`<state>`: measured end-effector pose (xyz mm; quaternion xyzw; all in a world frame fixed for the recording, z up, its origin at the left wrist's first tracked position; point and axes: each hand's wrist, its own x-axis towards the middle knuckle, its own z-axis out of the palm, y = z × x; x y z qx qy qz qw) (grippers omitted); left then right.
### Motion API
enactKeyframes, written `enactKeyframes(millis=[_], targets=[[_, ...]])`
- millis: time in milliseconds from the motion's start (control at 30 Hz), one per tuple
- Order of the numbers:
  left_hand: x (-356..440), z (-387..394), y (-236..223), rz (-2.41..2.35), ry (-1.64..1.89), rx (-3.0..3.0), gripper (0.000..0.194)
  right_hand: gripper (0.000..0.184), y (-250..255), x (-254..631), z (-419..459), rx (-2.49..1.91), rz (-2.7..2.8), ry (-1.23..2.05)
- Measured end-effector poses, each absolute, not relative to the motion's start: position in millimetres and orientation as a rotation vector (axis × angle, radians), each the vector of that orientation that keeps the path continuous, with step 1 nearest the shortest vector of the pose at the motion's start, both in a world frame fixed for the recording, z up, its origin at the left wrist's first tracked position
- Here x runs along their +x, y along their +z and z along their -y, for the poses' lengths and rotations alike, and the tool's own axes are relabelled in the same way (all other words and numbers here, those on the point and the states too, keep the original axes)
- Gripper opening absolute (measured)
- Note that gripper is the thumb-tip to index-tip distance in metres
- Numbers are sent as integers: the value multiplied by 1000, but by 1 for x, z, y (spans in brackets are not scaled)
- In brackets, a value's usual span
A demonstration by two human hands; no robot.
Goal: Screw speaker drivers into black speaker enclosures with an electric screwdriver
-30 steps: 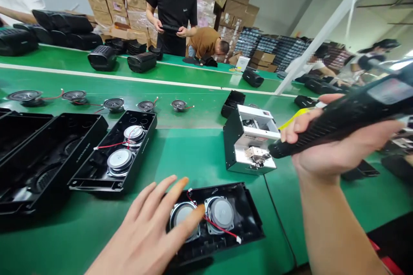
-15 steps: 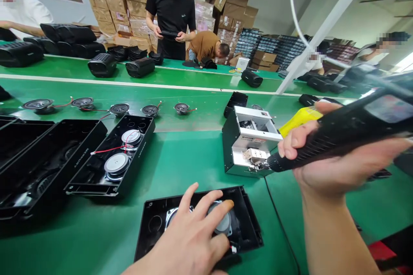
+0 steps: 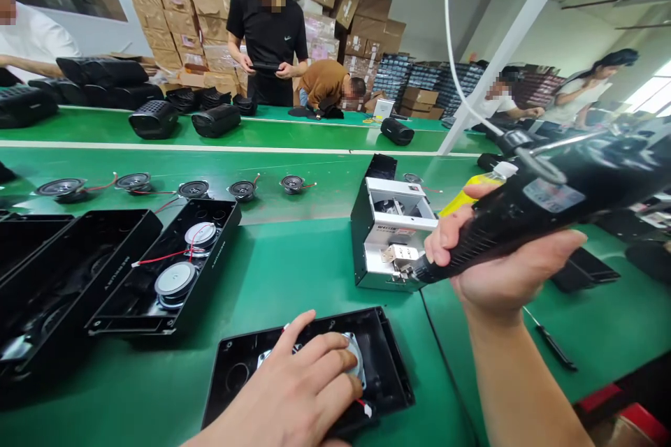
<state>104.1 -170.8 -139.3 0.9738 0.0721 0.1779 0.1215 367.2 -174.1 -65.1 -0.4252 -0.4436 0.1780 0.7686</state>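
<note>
In the head view, the left hand (image 3: 304, 380) lies palm down over an open black housing (image 3: 385, 356), which rests on the green bench (image 3: 272, 265) in front of the person. Its fingers are a little bent, with the little finger stretched apart from the others. They cover most of a round speaker (image 3: 356, 360) inside this housing; whether they grip it, I cannot tell. At the left of the fingers, the metal edge of a second speaker (image 3: 263, 358) shows in the same housing, and a red wire with a white plug (image 3: 368, 410) comes out near the lower wall.

The right hand (image 3: 498, 251) is closed around a black power tool (image 3: 545, 202), raised above the bench. The tip of the tool appears in front of a metal machine (image 3: 388, 237); whether the two touch, I cannot tell.

On the left stands another open housing (image 3: 214, 269). It contains two speakers with pale round backs (image 3: 177, 281), and a red wire (image 3: 162, 260) lies across. Next to it is a deeper housing (image 3: 118, 265), whose dark inside is hard to read.

Behind these containers, five loose speakers (image 3: 242, 190) lie in a row. A yellow bottle (image 3: 464, 195) is partly hidden by the right hand.
</note>
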Motion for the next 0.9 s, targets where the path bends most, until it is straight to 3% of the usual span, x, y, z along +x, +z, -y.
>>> enactKeyframes(millis=[200,500,900], targets=[[99,173,-147,-382,469,3025,24,73,-54,374,169,-833,963,272],[96,177,-155,-432,612,3094,32,70,-68,370,161,-839,988,398],[85,173,-142,-543,254,2963,64,75,-60,370,179,-889,980,438]])
